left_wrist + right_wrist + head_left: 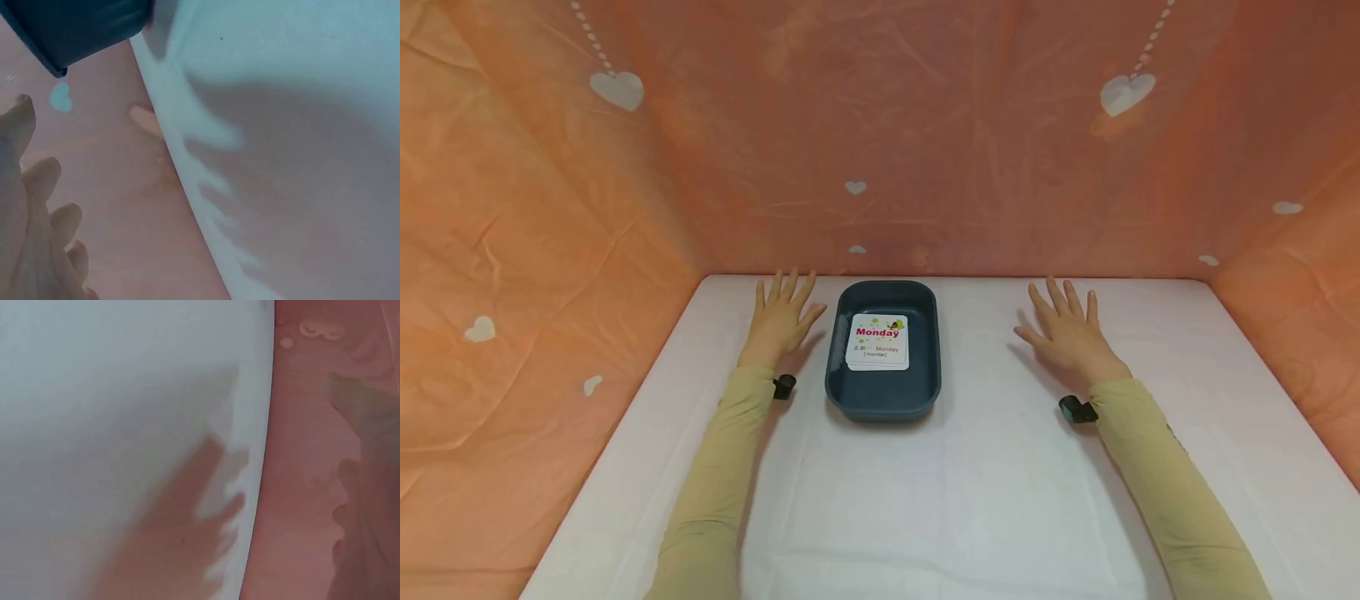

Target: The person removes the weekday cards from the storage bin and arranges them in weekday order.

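In the head view a dark blue rectangular tray (883,402) stands on the white table, left of centre. Inside it lies a small stack of white cards (877,342), the top one printed "Monday" with a little picture in its corner. To the left of the tray my left hand (777,325) is held over the table, fingers straight and spread, holding nothing. My right hand (1070,337) is farther off on the tray's right side, also spread and bare. Both hands cast shadows on the white surface. In the left wrist view the tray's side (94,28) shows beyond the thumb.
An orange-pink cloth (925,150) with white hearts hangs behind the table and along both sides. The white table (970,500) stretches toward the front. A small black device (784,387) sits at the left wrist, and another black device (1077,410) at the right.
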Motion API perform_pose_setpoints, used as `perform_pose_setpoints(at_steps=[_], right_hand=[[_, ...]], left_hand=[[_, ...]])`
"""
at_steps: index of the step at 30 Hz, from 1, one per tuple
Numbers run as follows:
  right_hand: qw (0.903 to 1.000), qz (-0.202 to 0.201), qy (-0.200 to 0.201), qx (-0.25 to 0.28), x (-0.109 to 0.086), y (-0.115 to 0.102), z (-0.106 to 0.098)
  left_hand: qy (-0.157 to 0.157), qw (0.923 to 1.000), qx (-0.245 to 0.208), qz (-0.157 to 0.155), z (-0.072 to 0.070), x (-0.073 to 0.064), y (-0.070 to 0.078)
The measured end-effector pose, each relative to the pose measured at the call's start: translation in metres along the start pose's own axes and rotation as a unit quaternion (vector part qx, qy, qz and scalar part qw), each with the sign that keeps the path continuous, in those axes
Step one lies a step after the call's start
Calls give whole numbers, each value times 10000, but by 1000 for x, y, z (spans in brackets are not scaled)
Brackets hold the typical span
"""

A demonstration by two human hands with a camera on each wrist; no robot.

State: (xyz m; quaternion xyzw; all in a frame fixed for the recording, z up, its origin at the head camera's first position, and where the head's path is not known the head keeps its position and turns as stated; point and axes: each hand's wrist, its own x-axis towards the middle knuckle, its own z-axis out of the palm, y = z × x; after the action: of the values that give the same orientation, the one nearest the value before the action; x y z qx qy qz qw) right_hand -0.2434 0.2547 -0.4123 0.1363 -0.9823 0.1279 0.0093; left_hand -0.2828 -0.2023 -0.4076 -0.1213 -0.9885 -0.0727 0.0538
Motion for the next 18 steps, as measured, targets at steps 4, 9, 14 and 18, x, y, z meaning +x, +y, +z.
perform_pose_setpoints(at_steps=[4,9,14,18], right_hand=[[9998,-145,68,-113,1,-5,-5],[9983,-453,307,-199,3,-10,-10],[9943,-364,19,1000,3,-17,-14],[9751,-186,-314,2188,1,-25,-16]], left_hand=[[-140,9988,-453,119,-5,-1,-2],[-477,9815,-1856,54,-18,-7,-5],[-618,9618,-2667,44,-28,-11,-8],[-747,9495,-3048,44,-32,-13,-8]])
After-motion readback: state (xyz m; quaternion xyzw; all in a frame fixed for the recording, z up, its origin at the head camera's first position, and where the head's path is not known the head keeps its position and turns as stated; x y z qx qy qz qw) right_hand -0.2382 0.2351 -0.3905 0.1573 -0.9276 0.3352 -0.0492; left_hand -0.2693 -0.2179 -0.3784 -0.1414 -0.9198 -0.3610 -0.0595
